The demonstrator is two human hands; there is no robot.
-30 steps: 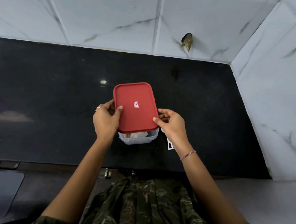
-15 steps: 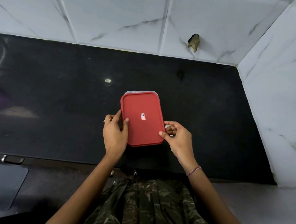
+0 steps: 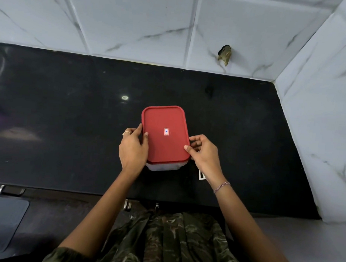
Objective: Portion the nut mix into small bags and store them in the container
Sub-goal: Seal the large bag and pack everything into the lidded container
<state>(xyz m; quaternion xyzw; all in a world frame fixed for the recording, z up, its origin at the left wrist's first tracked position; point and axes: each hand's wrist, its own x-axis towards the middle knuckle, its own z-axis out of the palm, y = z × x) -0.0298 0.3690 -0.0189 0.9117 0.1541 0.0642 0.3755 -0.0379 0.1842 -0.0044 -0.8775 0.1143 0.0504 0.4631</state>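
Note:
A clear plastic container [image 3: 163, 167] stands on the black counter [image 3: 67, 114] in front of me, covered by a red rectangular lid [image 3: 165, 133] with a small white sticker in its middle. My left hand [image 3: 133, 148] grips the lid's left edge, thumb on top and fingers down the side. At the lid's right edge my right hand [image 3: 204, 153] pinches the rim with curled fingers. What lies inside the container is hidden by the lid; only a strip of its clear wall shows at the near end.
A small white tag [image 3: 201, 175] lies on the counter just behind my right wrist. White marble-look tiled walls close the back and right side. A dark lump [image 3: 225, 54] sticks to the back wall. Drawer handles [image 3: 11, 189] run below the counter's front edge.
The lid has come down level over the container and now covers it squarely. Both hands have stayed on its left and right edges.

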